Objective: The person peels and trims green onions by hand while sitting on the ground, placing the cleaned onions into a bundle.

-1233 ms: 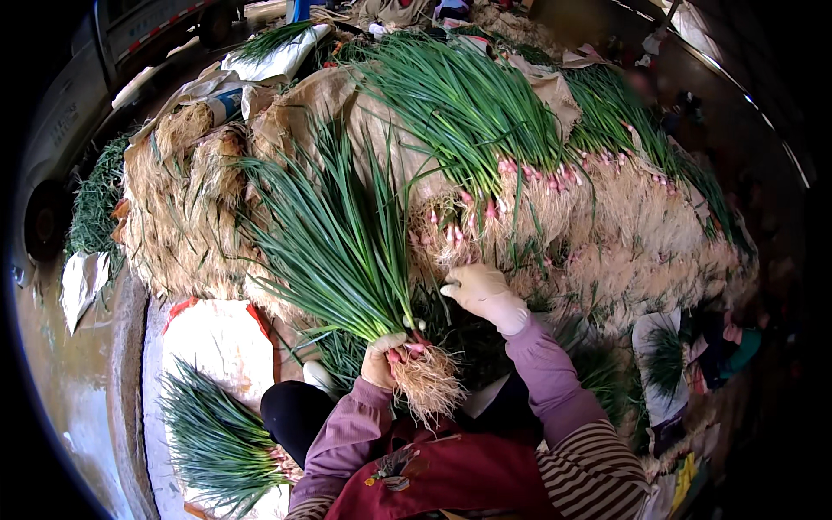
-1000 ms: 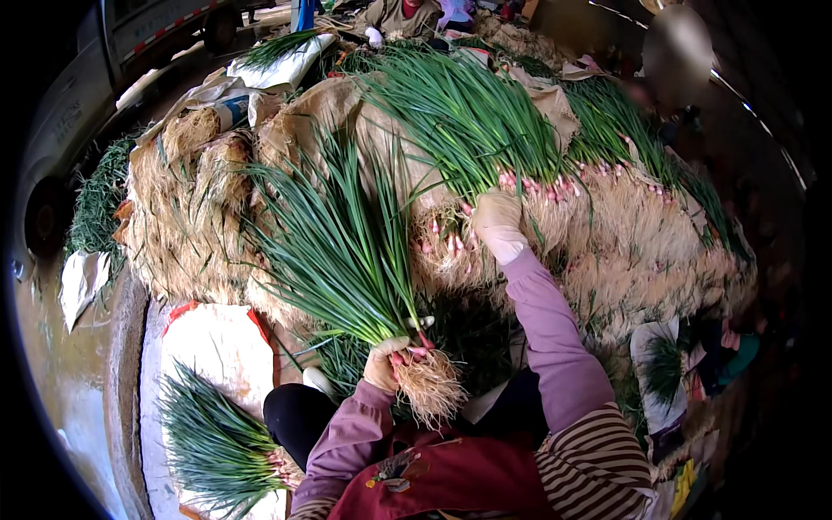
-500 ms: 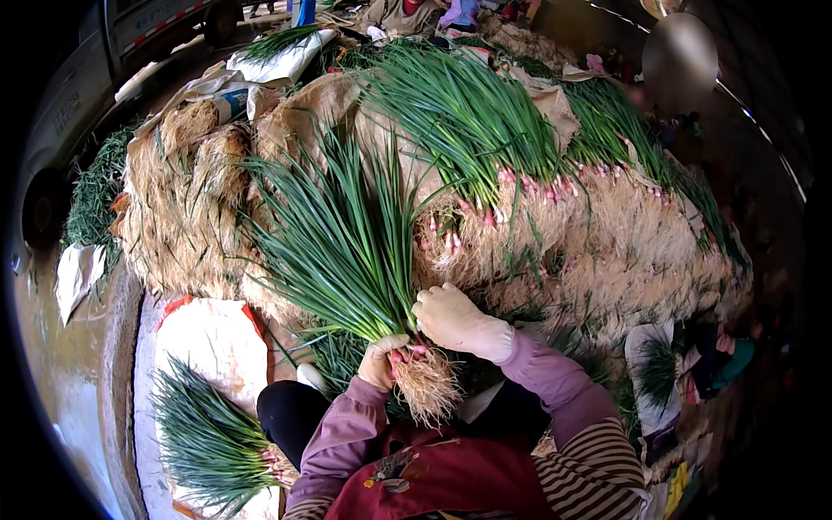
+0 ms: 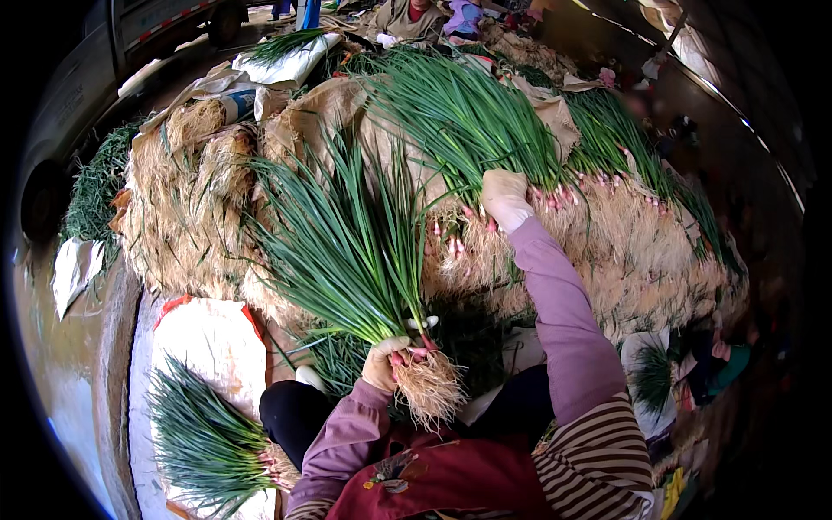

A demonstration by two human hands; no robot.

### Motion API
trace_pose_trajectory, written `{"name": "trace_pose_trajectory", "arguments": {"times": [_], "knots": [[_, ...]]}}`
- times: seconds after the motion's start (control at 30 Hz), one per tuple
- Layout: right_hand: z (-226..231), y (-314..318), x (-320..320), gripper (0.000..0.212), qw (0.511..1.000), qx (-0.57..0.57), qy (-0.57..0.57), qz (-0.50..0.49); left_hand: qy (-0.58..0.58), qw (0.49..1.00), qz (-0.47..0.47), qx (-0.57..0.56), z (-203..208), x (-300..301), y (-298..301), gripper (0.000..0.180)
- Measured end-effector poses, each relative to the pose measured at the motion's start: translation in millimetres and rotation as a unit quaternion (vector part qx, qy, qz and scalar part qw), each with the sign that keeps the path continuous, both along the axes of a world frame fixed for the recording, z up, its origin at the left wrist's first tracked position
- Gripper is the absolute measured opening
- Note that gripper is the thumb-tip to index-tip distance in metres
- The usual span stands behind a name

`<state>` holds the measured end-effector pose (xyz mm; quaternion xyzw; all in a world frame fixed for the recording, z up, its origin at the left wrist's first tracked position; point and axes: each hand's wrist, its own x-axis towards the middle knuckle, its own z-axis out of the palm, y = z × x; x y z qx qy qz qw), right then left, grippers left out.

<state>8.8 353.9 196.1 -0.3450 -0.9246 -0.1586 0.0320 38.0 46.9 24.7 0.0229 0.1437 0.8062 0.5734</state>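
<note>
My left hand (image 4: 379,366), in a pale glove, is closed around a large bunch of scallions (image 4: 355,251) just above their reddish bulbs. The long green leaves fan away from me, and the stringy roots (image 4: 429,390) hang toward my lap. My right hand (image 4: 505,195), also gloved, reaches out to the pile of scallions (image 4: 468,113) on the mound. Its fingers are curled at the stems near the pink bulbs and look closed on them; the fingertips are partly hidden.
A mound of dry roots (image 4: 607,251), partly covered by sacking, rises before me. At my left, another scallion bunch (image 4: 208,433) lies on a white sheet (image 4: 212,334). More scallions (image 4: 615,130) lie at the far right. A person (image 4: 412,22) sits beyond the mound; a vehicle stands far left.
My right hand has left the held bunch and moved forward and right to the pile on the mound. My left hand keeps the bunch in nearly the same place.
</note>
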Motion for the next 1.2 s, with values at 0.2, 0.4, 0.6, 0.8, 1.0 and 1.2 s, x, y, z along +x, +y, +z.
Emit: {"name": "trace_pose_trajectory", "arguments": {"times": [0.2,0.4,0.6,0.8,1.0,1.2], "knots": [[-24.6,-42.1,22.7,0.018,0.881,-0.446,0.138,0.075,0.029,0.999,0.004,0.031,7.2,-2.7,-5.9,0.047],[-82.9,-99.3,60.4,0.021,0.792,-0.554,0.196,0.163,-0.006,0.999,-0.028,0.019,-1.5,-2.5,-4.1,0.043],[-95.6,-149.9,79.9,0.016,0.812,-0.489,0.257,0.188,-0.035,0.997,-0.031,-0.056,-11.6,-3.5,-5.6,0.037],[-62.6,-134.2,80.7,0.015,0.816,-0.475,0.297,0.141,-0.021,0.997,-0.044,-0.057,-9.2,-4.0,-0.7,0.032],[-90.1,-170.1,75.3,0.014,0.862,-0.254,0.181,0.399,0.031,0.995,-0.024,-0.089,-7.6,0.6,-2.5,0.015],[-98.2,-180.9,74.8,0.011,0.851,-0.267,0.178,0.415,0.063,0.991,0.022,-0.12,5.3,1.1,-5.1,0.011]]}}
